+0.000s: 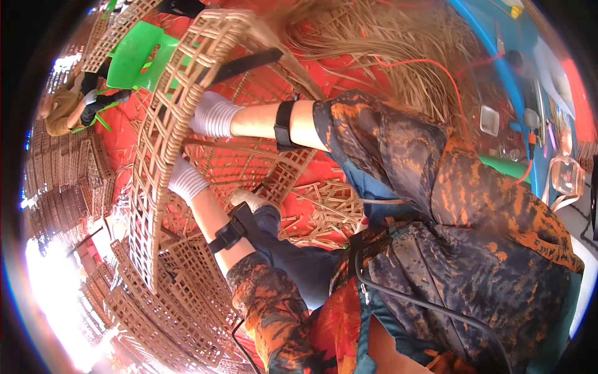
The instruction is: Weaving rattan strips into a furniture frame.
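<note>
A large woven wicker piece [164,134], perhaps furniture, stands tilted before me, with thick wrapped edges and an open lattice. My right hand [210,115], in a white and grey striped glove, is up against the inner side of its edge. It looks curled, but what its fingers hold is hidden. Below it, my left hand [185,179], gloved alike, reaches to the same lattice. The panel covers its fingers. A dark flat bar [246,65] crosses the piece above my right hand. Black straps ring both wrists.
Loose cane strips [380,62] heap on the red floor [336,65], with short offcuts [327,209] near my leg. An orange cord [430,61] crosses them. Woven panels [180,299] stack at lower left. A green chair [140,56] and another person [71,112] are at upper left.
</note>
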`<state>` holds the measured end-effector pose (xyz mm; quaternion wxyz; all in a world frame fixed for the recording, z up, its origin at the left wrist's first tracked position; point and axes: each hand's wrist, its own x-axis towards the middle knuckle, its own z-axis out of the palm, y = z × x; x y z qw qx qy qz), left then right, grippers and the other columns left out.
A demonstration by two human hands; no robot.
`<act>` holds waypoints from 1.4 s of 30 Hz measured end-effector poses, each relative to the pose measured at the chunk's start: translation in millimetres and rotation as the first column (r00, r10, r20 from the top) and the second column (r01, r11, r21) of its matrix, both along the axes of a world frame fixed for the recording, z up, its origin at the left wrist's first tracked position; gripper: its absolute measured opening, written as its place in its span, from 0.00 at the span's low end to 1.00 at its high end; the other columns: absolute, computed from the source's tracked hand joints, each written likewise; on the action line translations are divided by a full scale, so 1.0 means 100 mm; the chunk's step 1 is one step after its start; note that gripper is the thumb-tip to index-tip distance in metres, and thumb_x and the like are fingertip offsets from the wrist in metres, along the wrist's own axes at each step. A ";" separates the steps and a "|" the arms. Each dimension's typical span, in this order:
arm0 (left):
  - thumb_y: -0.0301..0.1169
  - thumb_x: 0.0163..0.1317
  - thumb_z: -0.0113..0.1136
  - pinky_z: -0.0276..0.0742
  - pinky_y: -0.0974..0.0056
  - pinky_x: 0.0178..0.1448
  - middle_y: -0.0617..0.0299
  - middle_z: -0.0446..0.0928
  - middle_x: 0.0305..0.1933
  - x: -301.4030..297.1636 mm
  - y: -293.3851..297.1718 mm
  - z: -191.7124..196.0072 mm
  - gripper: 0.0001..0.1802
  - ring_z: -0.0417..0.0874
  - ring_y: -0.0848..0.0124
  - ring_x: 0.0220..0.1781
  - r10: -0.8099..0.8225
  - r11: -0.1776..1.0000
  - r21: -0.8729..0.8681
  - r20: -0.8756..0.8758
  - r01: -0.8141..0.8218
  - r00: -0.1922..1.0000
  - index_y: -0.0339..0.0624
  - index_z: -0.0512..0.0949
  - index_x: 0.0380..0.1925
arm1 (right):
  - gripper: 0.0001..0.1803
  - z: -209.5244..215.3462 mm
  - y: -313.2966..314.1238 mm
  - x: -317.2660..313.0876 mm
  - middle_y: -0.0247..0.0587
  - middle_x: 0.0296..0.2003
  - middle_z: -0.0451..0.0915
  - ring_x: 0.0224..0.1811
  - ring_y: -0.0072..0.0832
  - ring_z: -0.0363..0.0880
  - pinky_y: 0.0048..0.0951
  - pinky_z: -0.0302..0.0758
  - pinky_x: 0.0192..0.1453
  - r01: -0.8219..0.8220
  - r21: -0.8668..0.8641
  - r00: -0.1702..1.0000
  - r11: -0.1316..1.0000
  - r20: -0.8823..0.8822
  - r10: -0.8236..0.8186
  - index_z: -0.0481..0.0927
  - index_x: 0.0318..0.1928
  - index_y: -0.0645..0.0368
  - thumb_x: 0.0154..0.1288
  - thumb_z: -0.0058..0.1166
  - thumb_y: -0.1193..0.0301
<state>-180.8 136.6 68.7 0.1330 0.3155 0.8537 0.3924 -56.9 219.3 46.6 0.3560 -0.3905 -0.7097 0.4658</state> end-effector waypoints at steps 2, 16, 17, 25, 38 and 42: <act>0.44 0.63 0.52 0.76 0.59 0.39 0.56 0.82 0.36 -0.21 0.02 -0.22 0.20 0.80 0.64 0.35 -0.283 0.951 -0.307 -0.908 -0.032 0.308 0.38 0.79 0.41 | 0.16 -0.02 -0.09 -0.06 0.52 0.36 0.80 0.40 0.47 0.80 0.43 0.76 0.44 0.044 0.179 0.999 0.983 -0.031 -0.039 0.78 0.42 0.59 0.61 0.45 0.62; 0.43 0.62 0.51 0.76 0.57 0.41 0.54 0.81 0.36 0.01 -1.20 0.08 0.19 0.81 0.60 0.35 -0.257 0.966 -0.135 -0.599 0.221 0.759 0.40 0.79 0.41 | 0.15 0.03 -0.37 0.09 0.47 0.41 0.75 0.43 0.45 0.74 0.40 0.74 0.49 0.007 0.561 0.990 0.828 -0.119 0.072 0.73 0.45 0.56 0.60 0.48 0.63; 0.43 0.62 0.51 0.76 0.57 0.41 0.54 0.81 0.36 0.02 -1.24 0.07 0.19 0.81 0.60 0.35 -0.259 0.965 -0.130 -0.594 0.228 0.761 0.40 0.79 0.41 | 0.15 0.01 -0.38 0.12 0.47 0.41 0.75 0.44 0.45 0.74 0.40 0.74 0.49 0.000 0.555 0.990 0.832 -0.119 0.079 0.73 0.45 0.56 0.60 0.48 0.63; 0.42 0.62 0.51 0.76 0.56 0.41 0.54 0.81 0.35 0.01 -1.42 0.00 0.18 0.81 0.59 0.34 -0.276 0.960 -0.136 -0.601 0.244 0.750 0.40 0.79 0.40 | 0.15 -0.07 -0.39 0.18 0.48 0.42 0.75 0.45 0.45 0.74 0.41 0.73 0.51 -0.038 0.497 0.977 0.867 -0.165 0.138 0.73 0.46 0.56 0.61 0.48 0.63; 0.40 0.61 0.51 0.77 0.56 0.40 0.54 0.81 0.33 -0.06 -1.49 -0.02 0.16 0.81 0.58 0.34 -0.280 0.957 -0.125 -0.632 0.262 0.722 0.40 0.79 0.38 | 0.16 -0.06 -0.41 0.15 0.48 0.43 0.75 0.47 0.45 0.73 0.41 0.71 0.53 -0.120 0.407 0.943 0.906 -0.240 0.232 0.72 0.47 0.56 0.62 0.47 0.63; 0.40 0.61 0.51 0.77 0.55 0.40 0.54 0.80 0.33 -0.03 -1.48 -0.02 0.16 0.81 0.58 0.34 -0.290 0.954 -0.135 -0.641 0.267 0.711 0.40 0.79 0.37 | 0.16 -0.06 -0.36 0.16 0.49 0.44 0.75 0.48 0.46 0.73 0.42 0.71 0.54 -0.142 0.396 0.933 0.907 -0.252 0.256 0.72 0.48 0.56 0.62 0.46 0.63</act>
